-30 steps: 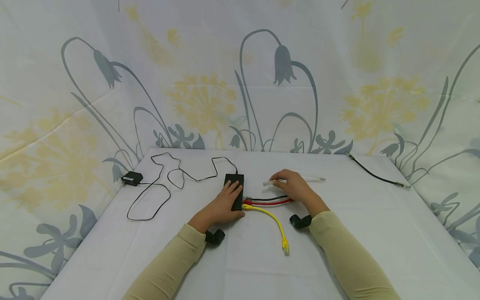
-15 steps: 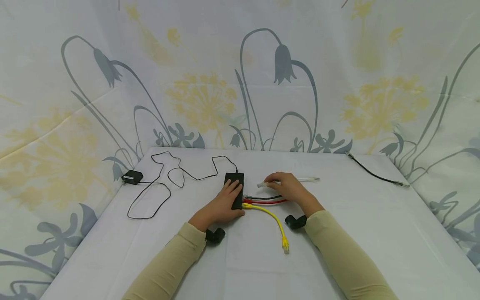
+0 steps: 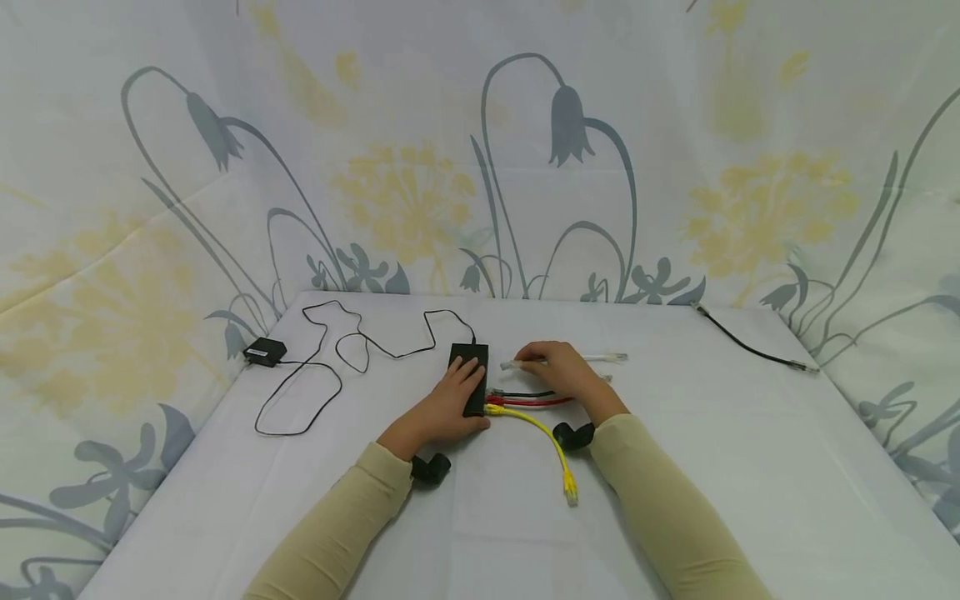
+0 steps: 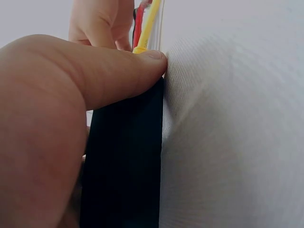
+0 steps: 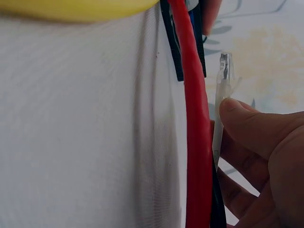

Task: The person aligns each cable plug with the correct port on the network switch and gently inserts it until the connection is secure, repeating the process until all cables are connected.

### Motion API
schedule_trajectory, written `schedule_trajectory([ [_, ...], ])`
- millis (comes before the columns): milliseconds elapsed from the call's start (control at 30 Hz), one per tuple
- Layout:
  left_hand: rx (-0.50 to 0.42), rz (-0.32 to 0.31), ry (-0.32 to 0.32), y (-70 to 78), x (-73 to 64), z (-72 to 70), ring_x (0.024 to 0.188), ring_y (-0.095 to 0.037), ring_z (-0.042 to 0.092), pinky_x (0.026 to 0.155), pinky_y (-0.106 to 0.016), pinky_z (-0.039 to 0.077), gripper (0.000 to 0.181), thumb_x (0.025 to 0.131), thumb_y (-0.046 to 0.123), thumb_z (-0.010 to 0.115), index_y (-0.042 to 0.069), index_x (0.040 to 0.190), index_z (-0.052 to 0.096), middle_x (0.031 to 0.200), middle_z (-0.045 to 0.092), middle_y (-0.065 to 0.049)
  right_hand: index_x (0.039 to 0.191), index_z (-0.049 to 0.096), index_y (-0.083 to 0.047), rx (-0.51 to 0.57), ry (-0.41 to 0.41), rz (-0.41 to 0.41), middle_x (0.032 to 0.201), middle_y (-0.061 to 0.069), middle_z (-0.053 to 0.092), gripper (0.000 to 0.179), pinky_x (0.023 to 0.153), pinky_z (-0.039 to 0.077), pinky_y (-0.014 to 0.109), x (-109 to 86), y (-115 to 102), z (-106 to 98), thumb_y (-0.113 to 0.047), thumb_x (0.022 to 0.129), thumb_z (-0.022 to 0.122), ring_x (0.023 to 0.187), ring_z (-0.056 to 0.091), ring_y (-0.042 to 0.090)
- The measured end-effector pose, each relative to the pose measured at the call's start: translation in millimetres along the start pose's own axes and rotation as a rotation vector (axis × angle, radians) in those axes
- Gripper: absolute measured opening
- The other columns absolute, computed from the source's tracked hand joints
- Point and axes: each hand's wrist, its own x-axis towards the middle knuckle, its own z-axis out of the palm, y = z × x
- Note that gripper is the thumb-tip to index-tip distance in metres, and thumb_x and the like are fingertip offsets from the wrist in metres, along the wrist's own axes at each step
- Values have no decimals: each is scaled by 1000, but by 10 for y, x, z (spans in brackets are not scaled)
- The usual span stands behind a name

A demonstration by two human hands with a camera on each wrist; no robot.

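My left hand (image 3: 448,406) holds a black network switch (image 3: 480,352) on the table, fingers over its top. In the left wrist view the thumb (image 4: 118,71) bears on the near end of the switch (image 4: 123,166). A yellow (image 3: 542,429), a red (image 3: 532,402) and a black network cable (image 3: 525,394) are plugged into its right side. Just right of the switch, my right hand (image 3: 562,371) pinches a white network cable (image 3: 602,357) behind its clear plug. That plug (image 5: 225,66) points towards the switch's ported side, with a gap between them. The palm hides the cable's middle.
A black power adapter (image 3: 265,352) lies at the table's left edge, its thin cord (image 3: 341,385) looping to the back of the switch. A short black network cable (image 3: 750,346) lies at the far right. Patterned cloth (image 3: 420,125) stands behind the table (image 3: 750,467).
My right hand has moved left, carrying the white network cable so its plug is closer to the switch. The left hand has kept its place on the switch.
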Motion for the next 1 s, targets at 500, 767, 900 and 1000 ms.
schedule_trajectory([
  [500,-2,5,-8,10,-3,-19,151,-34,-1,120,-51,18,87,90,45,64,10,156,19,164,9,-9,110,70,-22,34,-6,42,112,1,70,19,96,48,44,-30,-74,43,-29,97,60,108,62,22],
  [767,-3,5,-21,21,-9,-12,151,-34,-1,120,-51,17,87,90,45,65,9,156,20,164,9,-9,111,70,-24,24,-30,39,109,-1,70,19,93,49,42,-63,-96,87,-31,97,59,104,62,19],
  [900,-13,0,-9,24,-11,-12,151,-34,-1,120,-51,18,87,90,44,65,9,155,21,164,10,-9,110,70,-25,22,-32,31,109,-3,70,18,94,49,42,-58,-129,78,-31,97,60,105,62,19],
  [1000,-2,6,1,20,-6,-19,151,-34,0,120,-51,19,87,90,44,65,8,155,21,164,10,-10,110,70,-24,12,-33,23,109,-3,70,18,94,49,42,-55,-173,61,-30,96,60,105,62,19],
])
